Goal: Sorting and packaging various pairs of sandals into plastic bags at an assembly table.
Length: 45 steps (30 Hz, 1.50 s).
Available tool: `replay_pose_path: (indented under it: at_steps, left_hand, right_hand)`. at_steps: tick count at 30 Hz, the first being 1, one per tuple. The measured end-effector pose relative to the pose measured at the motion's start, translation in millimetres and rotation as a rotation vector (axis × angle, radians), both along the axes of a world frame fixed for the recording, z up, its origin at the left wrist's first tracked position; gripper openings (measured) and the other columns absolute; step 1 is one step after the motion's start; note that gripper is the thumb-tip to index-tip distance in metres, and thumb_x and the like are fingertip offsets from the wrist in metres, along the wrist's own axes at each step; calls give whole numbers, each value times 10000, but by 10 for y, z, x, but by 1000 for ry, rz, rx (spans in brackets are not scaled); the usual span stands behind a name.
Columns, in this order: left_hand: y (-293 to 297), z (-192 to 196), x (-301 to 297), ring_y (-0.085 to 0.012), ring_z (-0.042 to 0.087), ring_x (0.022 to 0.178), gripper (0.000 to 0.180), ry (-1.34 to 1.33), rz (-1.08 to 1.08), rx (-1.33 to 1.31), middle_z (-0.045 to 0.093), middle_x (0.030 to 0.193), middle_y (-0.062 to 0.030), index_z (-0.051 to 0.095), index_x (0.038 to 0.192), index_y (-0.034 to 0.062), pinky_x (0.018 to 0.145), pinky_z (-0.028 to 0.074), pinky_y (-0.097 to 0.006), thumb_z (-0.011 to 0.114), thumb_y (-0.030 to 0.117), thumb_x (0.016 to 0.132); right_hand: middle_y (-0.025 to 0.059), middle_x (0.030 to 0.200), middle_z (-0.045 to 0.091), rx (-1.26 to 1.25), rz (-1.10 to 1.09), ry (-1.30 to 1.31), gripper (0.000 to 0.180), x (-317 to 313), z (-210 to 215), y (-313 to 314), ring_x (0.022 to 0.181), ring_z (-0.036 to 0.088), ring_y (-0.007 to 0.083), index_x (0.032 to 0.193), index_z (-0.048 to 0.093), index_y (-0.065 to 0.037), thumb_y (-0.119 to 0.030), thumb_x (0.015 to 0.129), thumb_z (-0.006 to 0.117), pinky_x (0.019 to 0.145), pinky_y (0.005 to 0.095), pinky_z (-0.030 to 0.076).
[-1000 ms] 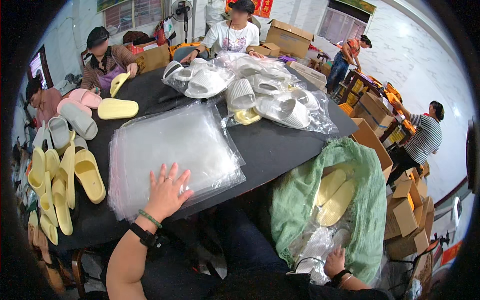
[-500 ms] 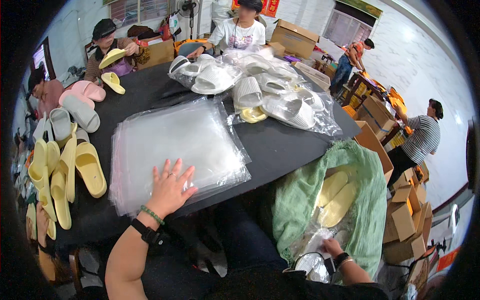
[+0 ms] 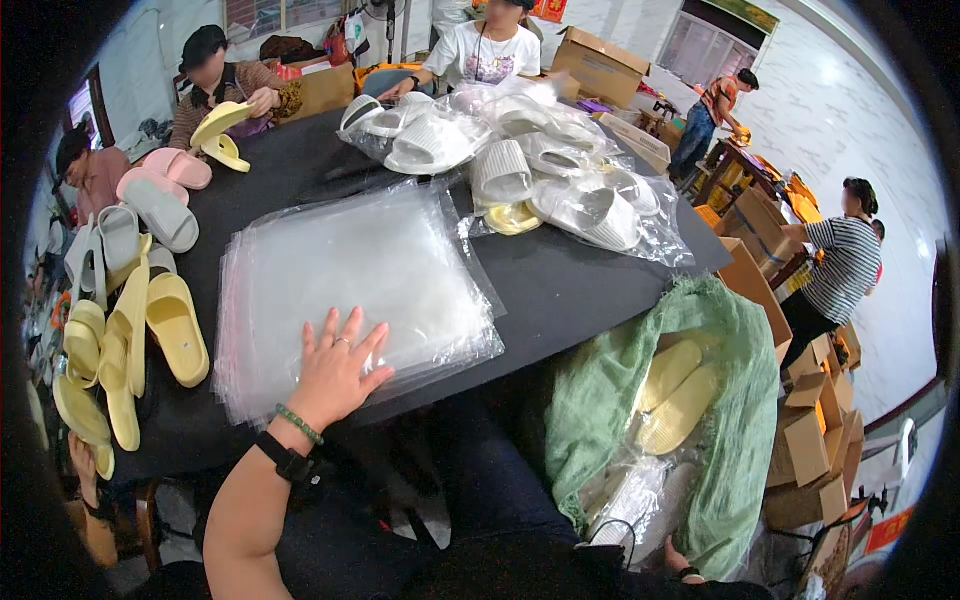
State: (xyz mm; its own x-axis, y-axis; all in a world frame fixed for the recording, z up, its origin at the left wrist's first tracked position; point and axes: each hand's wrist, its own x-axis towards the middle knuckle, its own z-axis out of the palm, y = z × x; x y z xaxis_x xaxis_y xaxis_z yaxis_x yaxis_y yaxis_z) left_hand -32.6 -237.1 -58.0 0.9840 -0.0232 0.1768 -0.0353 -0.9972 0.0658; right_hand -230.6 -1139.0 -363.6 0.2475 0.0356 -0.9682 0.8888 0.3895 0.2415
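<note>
My left hand lies flat with spread fingers on a stack of clear plastic bags on the black table. Low at the near edge of a green woven sack is my right hand, mostly cut off, its fingers hidden. Inside the sack are yellow slippers in clear wrapping, and closer to me a white bagged slipper. Beyond the bag stack, several white slippers in clear bags form a pile, with a yellow bagged slipper underneath.
Loose yellow slippers, grey slippers and pink slippers line the black table's left side. Co-workers sit at its left and far sides; one holds a yellow slipper. Cardboard boxes stand right of the sack.
My right hand has left the bagged slippers and moved down to the sack's near edge. My left hand stays flat on the bags. A co-worker's yellow slippers moved closer together.
</note>
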Motion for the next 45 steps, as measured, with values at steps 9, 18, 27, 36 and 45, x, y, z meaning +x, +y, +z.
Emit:
replay_pose_path:
  at_steps: [9, 18, 27, 36, 45]
  left_hand:
    - [35, -13, -79, -442, 239, 1417, 614, 35, 25, 35, 296, 1548, -154, 407, 1451, 261, 1100, 150, -682, 507, 552, 921]
    - [33, -11, -36, -435, 231, 1423, 626, 26, 16, 19, 289, 1550, -158, 400, 1460, 263, 1105, 139, -678, 495, 566, 922]
    - [77, -39, -125, -450, 251, 1408, 623, 39, 38, 39, 299, 1543, -168, 418, 1452, 246, 1101, 158, -672, 550, 525, 910]
    - [32, -12, -80, -458, 266, 1400, 623, -4, 12, 20, 338, 1516, -182, 442, 1438, 246, 1093, 173, -679, 556, 537, 899]
    - [26, -30, -66, -464, 255, 1402, 625, 24, 13, 29, 284, 1547, -170, 404, 1460, 237, 1087, 170, -687, 526, 527, 920]
  right_hand:
    - [208, 1237, 623, -332, 1029, 4, 948, -451, -827, 1684, 1174, 560, 381, 1252, 602, -6, -818, 814, 382, 1112, 446, 343]
    - [215, 1242, 617, -758, 2025, -2, 970, -433, -689, 1526, 1172, 563, 383, 1243, 606, -3, -837, 787, 414, 1113, 458, 349]
    - [185, 960, 702, -463, 2488, 76, 954, 44, 193, 2218, 869, 660, 314, 1110, 643, -5, -867, 747, 453, 725, 429, 537]
    - [74, 624, 570, -891, 2270, -289, 860, 198, 803, 2506, 528, 555, 234, 725, 592, -39, -889, 696, 464, 493, 320, 467]
    - [165, 939, 697, -1176, 2319, -86, 850, 399, 579, 2666, 757, 675, 299, 1211, 575, 1, -758, 885, 373, 628, 395, 556]
